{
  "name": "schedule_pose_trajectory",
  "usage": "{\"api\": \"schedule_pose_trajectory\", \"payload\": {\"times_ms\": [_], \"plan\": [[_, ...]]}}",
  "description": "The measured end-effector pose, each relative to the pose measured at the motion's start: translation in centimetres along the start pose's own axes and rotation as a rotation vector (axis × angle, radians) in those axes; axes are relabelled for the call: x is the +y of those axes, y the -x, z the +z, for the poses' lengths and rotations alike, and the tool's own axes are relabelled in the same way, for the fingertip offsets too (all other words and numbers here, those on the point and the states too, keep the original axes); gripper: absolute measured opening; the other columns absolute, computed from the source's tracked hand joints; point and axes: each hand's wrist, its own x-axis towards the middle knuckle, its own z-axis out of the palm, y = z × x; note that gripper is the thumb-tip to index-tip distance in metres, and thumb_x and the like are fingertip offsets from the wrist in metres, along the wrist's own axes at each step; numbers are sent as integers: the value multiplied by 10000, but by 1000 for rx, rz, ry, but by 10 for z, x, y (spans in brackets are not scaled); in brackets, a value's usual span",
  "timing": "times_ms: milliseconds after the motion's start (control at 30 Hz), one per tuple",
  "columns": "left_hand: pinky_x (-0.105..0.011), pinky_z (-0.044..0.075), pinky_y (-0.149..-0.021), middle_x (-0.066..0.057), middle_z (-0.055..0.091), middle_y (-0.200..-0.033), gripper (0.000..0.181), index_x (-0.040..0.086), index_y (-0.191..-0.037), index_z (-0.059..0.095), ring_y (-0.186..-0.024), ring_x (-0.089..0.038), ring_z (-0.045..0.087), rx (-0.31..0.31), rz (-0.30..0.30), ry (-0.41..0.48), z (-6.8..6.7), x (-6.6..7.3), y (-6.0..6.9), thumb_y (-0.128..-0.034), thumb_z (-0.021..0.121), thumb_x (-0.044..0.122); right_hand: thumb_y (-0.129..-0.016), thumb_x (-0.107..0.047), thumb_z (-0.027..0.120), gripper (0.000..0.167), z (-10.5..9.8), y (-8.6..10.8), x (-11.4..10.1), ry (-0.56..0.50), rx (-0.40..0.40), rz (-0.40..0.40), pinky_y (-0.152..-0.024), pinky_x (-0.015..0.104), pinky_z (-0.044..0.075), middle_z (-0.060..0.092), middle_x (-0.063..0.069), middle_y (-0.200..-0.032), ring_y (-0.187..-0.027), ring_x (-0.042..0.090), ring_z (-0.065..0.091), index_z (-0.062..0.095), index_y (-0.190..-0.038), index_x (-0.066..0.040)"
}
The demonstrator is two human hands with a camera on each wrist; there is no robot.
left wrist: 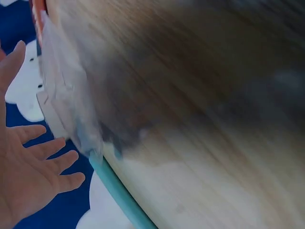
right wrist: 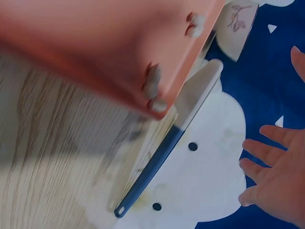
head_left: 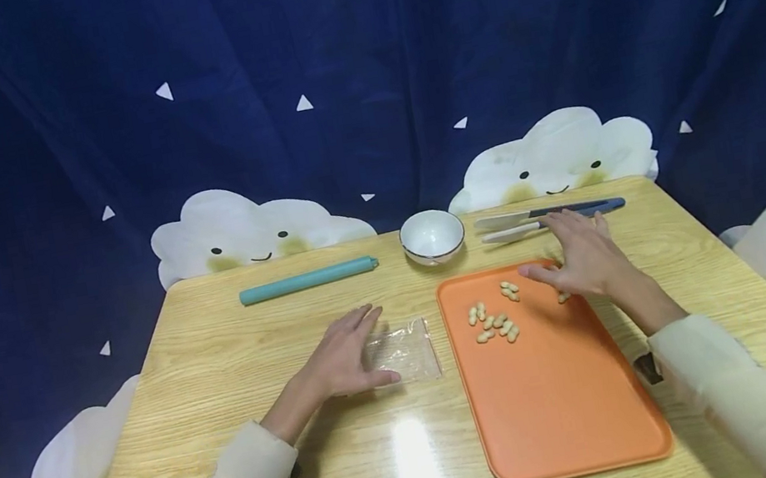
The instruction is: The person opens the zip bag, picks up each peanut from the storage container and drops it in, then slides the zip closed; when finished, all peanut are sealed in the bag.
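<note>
Most peanuts (head_left: 501, 321) are scattered between left hand (head_left: 345, 357) and right hand (head_left: 583, 260), nearer the right, both held empty, fingers apart.

Tabletop (head_left: 196, 397): white glare streak (head view bright)
Bag (left wrist: 71, 90): blurred, left wrist view dim
Tray (right wrist: 71, 28): shadowed, right wrist view

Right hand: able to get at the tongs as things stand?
Probably yes: the right hand looks empty and close to the tongs, with nothing visible blocking the way.
</note>
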Motion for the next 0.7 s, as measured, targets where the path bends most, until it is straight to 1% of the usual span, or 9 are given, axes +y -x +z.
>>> {"api": "schedule_pose_trajectory", "payload": {"times_ms": [100, 167, 233, 333, 400, 467, 567, 700], "plan": [[-552, 223, -1135, -207, 306, -1518, 1091, 52, -1492, 247, -1396, -378, 304, -33, 21, -9, 5, 5, -5, -690, 733, 610, -772, -628, 635, 923, 4, 0, -9, -46, -13, -21, -1065, 663, 163, 425, 263, -1413, -1333, 454, 326, 395, -1401, 4], [-556, 222, -1134, -193, 321, -1513, 1108, 66, -1497, 235, -1394, -357, 313, -54, 25, -13, 9, 8, -7, -678, 742, 614, -773, -605, 654, 907, 6, 1, -16, -79, -25, -24, -1070, 629, 195, 438, 251, -1412, -1324, 452, 346, 398, -1403, -5], [-566, 226, -1127, -172, 331, -1513, 1118, 87, -1503, 222, -1392, -341, 319, -71, 22, -19, 13, 11, -10, -671, 743, 622, -773, -588, 666, 865, 9, 2, -22, -104, -24, -36, -1066, 613, 224, 458, 226, -1408, -1316, 445, 365, 418, -1402, -48], [-582, 246, -1109, -140, 351, -1505, 1113, 120, -1508, 216, -1377, -321, 338, -87, 12, -30, 16, 13, -14, -669, 744, 624, -781, -565, 673, 812, 12, 3, -30, -134, -33, -59, -1062, 616, 234, 453, 177, -1431, -1327, 430, 365, 414, -1419, -133], [-581, 262, -1100, -127, 377, -1490, 1110, 127, -1509, 216, -1359, -308, 361, -95, 4, -39, 17, 14, -15, -667, 749, 618, -784, -574, 665, 813, 15, 3, -36, -143, -43, -77, -1061, 615, 249, 451, 162, -1437, -1328, 427, 367, 408, -1425, -144], [-582, 268, -1096, -118, 401, -1476, 1106, 132, -1511, 214, -1348, -301, 374, -100, -5, -42, 17, 14, -15, -670, 756, 602, -784, -588, 657, 848, 18, 4, -41, -148, -69, -79, -1063, 613, 262, 444, 171, -1439, -1328, 434, 362, 393, -1431, -106], [-589, 261, -1098, -120, 411, -1470, 1095, 146, -1516, 197, -1358, -321, 364, -111, -26, -37, 18, 15, -14, -681, 764, 571, -771, -627, 646, 916, 21, 4, -49, -146, -111, -65, -1060, 605, 292, 442, 187, -1432, -1323, 440, 364, 380, -1425, -43], [-605, 224, -1109, -136, 374, -1491, 1062, 161, -1519, 190, -1391, -371, 306, -117, -54, -5, 18, 15, -13, -704, 767, 523, -760, -659, 632, 938, 24, 4, -61, -153, -145, -57, -1055, 586, 324, 443, 182, -1433, -1330, 418, 370, 383, -1421, -41]]}}
